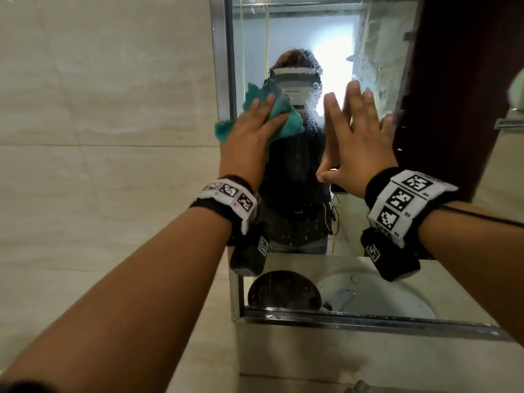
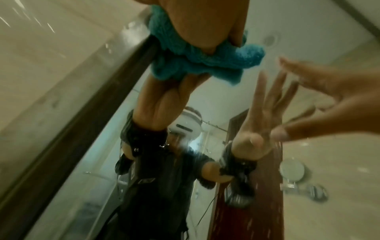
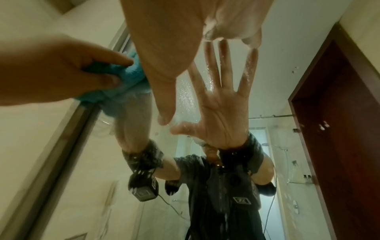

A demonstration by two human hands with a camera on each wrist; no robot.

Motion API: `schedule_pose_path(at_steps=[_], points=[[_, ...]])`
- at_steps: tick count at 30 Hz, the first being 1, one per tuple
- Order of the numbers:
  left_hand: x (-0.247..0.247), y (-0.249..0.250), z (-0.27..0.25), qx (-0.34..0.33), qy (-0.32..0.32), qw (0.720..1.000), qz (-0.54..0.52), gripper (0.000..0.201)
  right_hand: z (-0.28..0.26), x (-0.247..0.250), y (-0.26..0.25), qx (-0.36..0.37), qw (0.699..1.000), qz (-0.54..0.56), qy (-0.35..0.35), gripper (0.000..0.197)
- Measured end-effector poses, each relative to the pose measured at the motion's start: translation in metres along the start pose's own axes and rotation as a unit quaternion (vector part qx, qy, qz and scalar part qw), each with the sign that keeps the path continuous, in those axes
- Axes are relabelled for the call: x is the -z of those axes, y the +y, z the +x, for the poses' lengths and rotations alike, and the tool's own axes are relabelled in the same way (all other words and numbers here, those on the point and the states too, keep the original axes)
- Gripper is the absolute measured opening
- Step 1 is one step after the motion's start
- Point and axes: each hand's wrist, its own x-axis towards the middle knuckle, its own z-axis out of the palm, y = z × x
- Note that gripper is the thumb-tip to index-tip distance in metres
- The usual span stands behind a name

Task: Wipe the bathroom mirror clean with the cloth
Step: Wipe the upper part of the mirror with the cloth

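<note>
The bathroom mirror (image 1: 306, 38) hangs in a metal frame and is speckled with water drops. My left hand (image 1: 255, 129) lies flat with straight fingers on a crumpled teal cloth (image 1: 292, 123), pressing it against the glass by the mirror's left edge. The left wrist view shows the cloth (image 2: 195, 65) bunched under the left hand (image 2: 201, 24). My right hand (image 1: 360, 131) is spread flat on the glass to the right of the cloth, holding nothing. In the right wrist view the right hand (image 3: 174, 40) meets its own reflection, with the cloth (image 3: 131, 76) beside it.
A beige tiled wall (image 1: 99, 109) runs along the left of the mirror. Below the glass sits a steel ledge (image 1: 340, 321) with a mirrored strip showing a white basin (image 1: 382, 293). A dark brown door (image 1: 453, 80) shows at the right.
</note>
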Motion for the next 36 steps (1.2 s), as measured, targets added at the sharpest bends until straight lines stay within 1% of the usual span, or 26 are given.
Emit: schedule_pose_path(at_steps=[1,2,3,4,5,7,9,11,12,13,16,17,18,19,20,21,23,24,25,27,28,29,30,32,33,36], points=[[-0.008,0.001,-0.007,0.008,0.006,1.000,-0.007,0.053,-0.006,-0.004,0.004,-0.005,1.000,0.014,-0.001,0.132],[-0.018,0.002,-0.020,0.000,0.000,1.000,-0.013,0.056,-0.014,-0.009,0.010,-0.016,1.000,0.019,-0.009,0.134],[-0.029,0.001,-0.039,-0.029,-0.010,0.999,-0.015,0.059,-0.021,-0.014,0.016,-0.027,0.999,0.012,-0.022,0.136],[-0.038,0.002,-0.059,-0.075,-0.028,0.997,-0.004,0.064,-0.028,-0.019,0.021,-0.034,0.999,-0.002,-0.036,0.135],[-0.045,0.003,-0.077,-0.125,-0.051,0.991,0.018,0.069,-0.032,-0.024,0.024,-0.034,0.998,-0.015,-0.044,0.130],[-0.052,0.003,-0.098,-0.184,-0.103,0.976,0.051,0.072,-0.034,-0.029,0.027,-0.028,0.998,-0.031,-0.041,0.117],[-0.048,-0.004,-0.097,-0.226,-0.131,0.964,0.058,0.070,-0.034,-0.029,0.024,-0.029,0.998,-0.035,-0.040,0.112],[-0.036,-0.011,-0.080,-0.264,-0.150,0.950,0.073,0.070,-0.033,-0.029,0.022,-0.029,0.998,-0.030,-0.038,0.110],[-0.030,-0.010,-0.067,-0.261,-0.152,0.950,0.079,0.069,-0.033,-0.028,0.022,-0.030,0.998,-0.029,-0.038,0.110],[-0.026,-0.007,-0.055,-0.236,-0.139,0.958,0.080,0.066,-0.034,-0.028,0.022,-0.032,0.998,-0.028,-0.040,0.110],[-0.024,0.018,-0.019,-0.108,-0.062,0.991,0.041,0.052,-0.034,-0.029,0.024,-0.029,0.999,-0.019,-0.031,0.111],[-0.028,0.026,-0.015,-0.077,-0.032,0.996,0.017,0.049,-0.035,-0.029,0.025,-0.028,0.999,-0.014,-0.028,0.111],[-0.035,0.033,-0.015,-0.062,-0.010,0.998,-0.002,0.047,-0.035,-0.030,0.025,-0.028,0.999,-0.010,-0.026,0.110],[-0.044,0.037,-0.021,-0.068,0.001,0.998,-0.009,0.046,-0.035,-0.031,0.026,-0.028,0.999,-0.006,-0.024,0.109],[-0.053,0.040,-0.033,-0.097,-0.002,0.995,-0.005,0.047,-0.034,-0.032,0.028,-0.026,0.999,-0.004,-0.021,0.107],[-0.062,0.043,-0.049,-0.143,-0.016,0.990,0.007,0.050,-0.034,-0.033,0.029,-0.023,1.000,-0.003,-0.016,0.105],[-0.071,0.041,-0.082,-0.213,-0.085,0.973,0.027,0.060,-0.034,-0.033,0.030,-0.018,1.000,-0.006,-0.013,0.104],[-0.072,0.037,-0.095,-0.229,-0.120,0.965,0.034,0.063,-0.034,-0.032,0.030,-0.020,1.000,-0.009,-0.015,0.104],[-0.071,0.032,-0.102,-0.246,-0.139,0.958,0.044,0.063,-0.034,-0.032,0.029,-0.022,1.000,-0.011,-0.018,0.104],[-0.064,0.020,-0.100,-0.286,-0.165,0.942,0.064,0.063,-0.035,-0.030,0.028,-0.026,0.999,-0.016,-0.023,0.106],[-0.059,0.014,-0.094,-0.299,-0.167,0.937,0.071,0.064,-0.035,-0.030,0.027,-0.027,0.999,-0.017,-0.025,0.107],[-0.053,0.008,-0.086,-0.296,-0.154,0.940,0.075,0.062,-0.035,-0.030,0.027,-0.027,0.999,-0.016,-0.028,0.108],[-0.046,0.001,-0.077,-0.273,-0.125,0.951,0.075,0.055,-0.036,-0.030,0.026,-0.028,0.999,-0.014,-0.030,0.108],[-0.030,-0.015,-0.056,-0.194,-0.051,0.978,0.057,0.040,-0.036,-0.030,0.026,-0.031,0.999,-0.007,-0.030,0.107],[-0.024,-0.022,-0.049,-0.156,-0.026,0.986,0.048,0.038,-0.037,-0.030,0.026,-0.031,0.999,-0.005,-0.028,0.106],[-0.023,-0.025,-0.049,-0.084,-0.005,0.996,0.018,0.045,-0.036,-0.030,0.024,-0.029,0.999,-0.004,-0.024,0.105]])
